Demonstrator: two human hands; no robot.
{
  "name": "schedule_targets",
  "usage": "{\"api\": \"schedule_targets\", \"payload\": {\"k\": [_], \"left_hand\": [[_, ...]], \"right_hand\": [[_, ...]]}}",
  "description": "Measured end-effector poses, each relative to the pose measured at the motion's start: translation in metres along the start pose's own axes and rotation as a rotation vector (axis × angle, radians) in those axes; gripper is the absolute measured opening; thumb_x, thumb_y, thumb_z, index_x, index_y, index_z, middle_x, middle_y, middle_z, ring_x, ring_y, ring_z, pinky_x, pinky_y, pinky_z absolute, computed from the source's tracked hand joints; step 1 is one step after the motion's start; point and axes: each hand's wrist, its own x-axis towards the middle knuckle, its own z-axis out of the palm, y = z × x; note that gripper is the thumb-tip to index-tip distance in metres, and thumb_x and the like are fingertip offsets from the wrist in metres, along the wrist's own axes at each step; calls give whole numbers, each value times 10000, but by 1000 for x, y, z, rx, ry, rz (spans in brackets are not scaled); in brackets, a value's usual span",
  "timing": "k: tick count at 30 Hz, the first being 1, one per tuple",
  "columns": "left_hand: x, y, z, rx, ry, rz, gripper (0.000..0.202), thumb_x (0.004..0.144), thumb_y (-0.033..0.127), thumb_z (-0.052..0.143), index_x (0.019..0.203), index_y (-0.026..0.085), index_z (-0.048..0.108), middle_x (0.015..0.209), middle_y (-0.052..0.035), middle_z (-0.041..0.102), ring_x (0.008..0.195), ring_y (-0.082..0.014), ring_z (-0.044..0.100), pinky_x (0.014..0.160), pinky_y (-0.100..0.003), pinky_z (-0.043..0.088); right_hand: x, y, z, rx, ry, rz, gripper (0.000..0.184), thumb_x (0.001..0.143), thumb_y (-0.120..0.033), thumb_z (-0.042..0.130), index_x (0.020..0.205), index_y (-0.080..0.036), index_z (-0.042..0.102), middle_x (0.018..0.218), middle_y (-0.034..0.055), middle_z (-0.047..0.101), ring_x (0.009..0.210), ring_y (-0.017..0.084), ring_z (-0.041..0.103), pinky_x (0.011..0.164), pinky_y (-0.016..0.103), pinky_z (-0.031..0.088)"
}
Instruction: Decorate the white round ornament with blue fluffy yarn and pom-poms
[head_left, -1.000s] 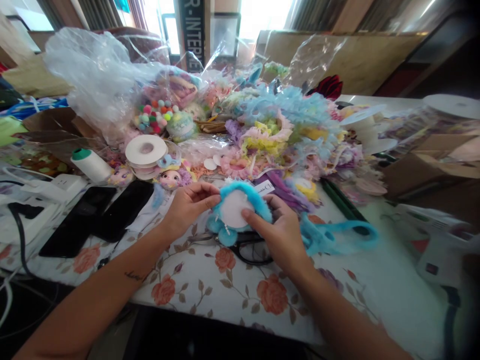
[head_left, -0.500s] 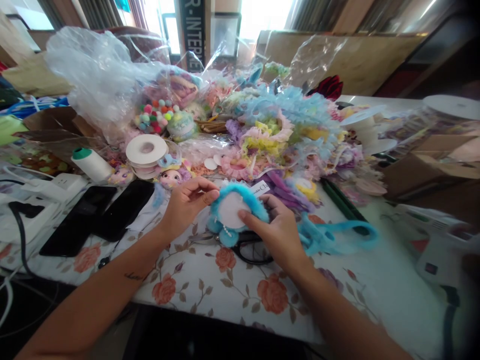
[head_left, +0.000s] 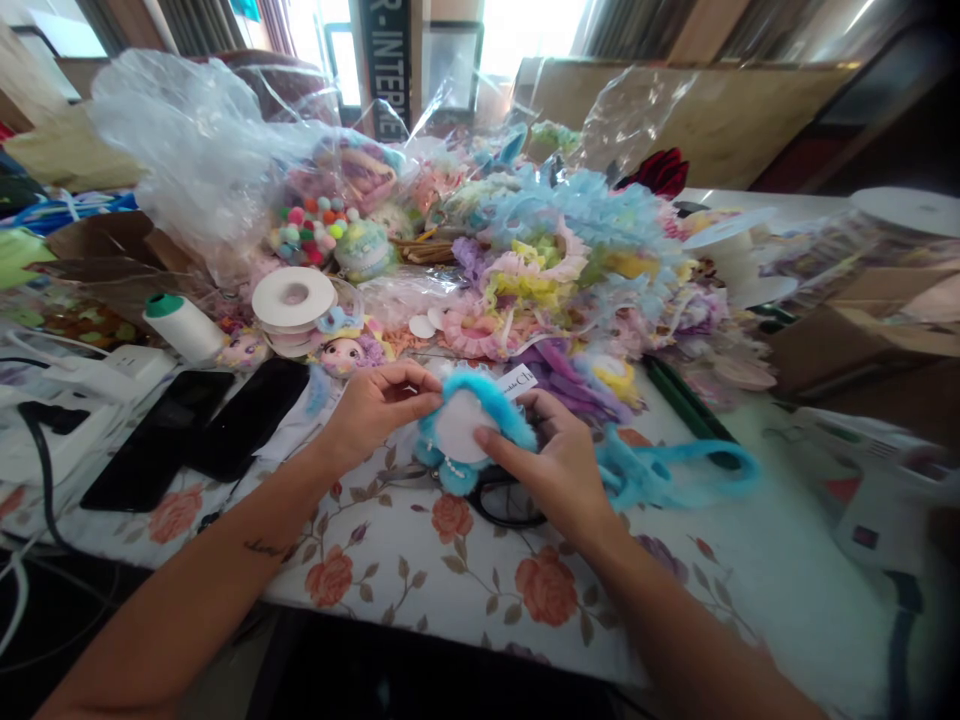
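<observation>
A fluffy blue plush piece (head_left: 487, 400) with a round white backing and a string of small pearl-like beads is held above the table. My right hand (head_left: 559, 465) grips it from the right, with the thumb pressed on the white backing. My left hand (head_left: 382, 405) pinches the upper left edge of the blue fluff between thumb and fingers. A white printed label (head_left: 517, 380) sticks out behind the piece. Under it lie black-handled scissors (head_left: 510, 505), partly hidden. To the right of my right hand is a strip of blue fluffy fabric (head_left: 675, 470).
Pastel ruffles (head_left: 585, 220) and plastic bags are heaped at the back. A ribbon spool (head_left: 292, 295), a thread cone (head_left: 180, 328) and two black phones (head_left: 251, 418) lie to the left. A glue gun (head_left: 855, 490) and a cardboard box (head_left: 862, 330) stand on the right.
The plush piece has tilted slightly, and more of the label shows. My left hand has shifted a little to the right, still pinching the edge.
</observation>
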Motion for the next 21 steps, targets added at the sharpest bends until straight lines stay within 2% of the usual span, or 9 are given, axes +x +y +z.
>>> {"api": "schedule_targets", "payload": {"k": [3, 6, 9, 15, 21], "left_hand": [[0, -3, -1, -90, -5, -93, 206, 674, 320, 842, 807, 191, 753, 811, -25, 698, 750, -134, 622, 700, -245, 526], [0, -3, -1, -171, 20, -107, 201, 721, 343, 812, 855, 199, 770, 817, -33, 710, 733, -126, 618, 701, -242, 524], [-1, 0, 0, -158, 60, -22, 218, 779, 377, 763, 893, 192, 768, 812, -45, 700, 714, -127, 606, 674, -241, 522], [-4, 6, 5, 103, 36, 162, 146, 794, 323, 754, 884, 210, 779, 856, -49, 685, 773, -150, 611, 628, -238, 493], [-3, 2, 4, 57, -27, 191, 138, 826, 305, 721, 922, 236, 791, 894, -54, 687, 840, -171, 622, 709, -273, 515]], "right_hand": [[0, 1, -1, 4, -9, -8, 349, 649, -435, 775, 801, -219, 547, 685, -17, 556, 636, 157, 494, 583, 288, 419], [2, 3, -2, 21, -6, -24, 344, 646, -441, 778, 798, -222, 560, 677, -21, 561, 629, 156, 504, 574, 282, 426], [4, 4, -3, 2, -5, -36, 335, 650, -444, 779, 794, -214, 582, 681, -20, 570, 625, 152, 509, 567, 277, 420], [5, 0, -5, -13, -82, -5, 306, 664, -423, 761, 783, -201, 588, 678, -26, 553, 627, 142, 496, 573, 269, 412], [6, 4, -6, 31, -77, 31, 328, 661, -452, 769, 795, -206, 596, 688, -25, 547, 623, 142, 495, 568, 271, 419]]}}
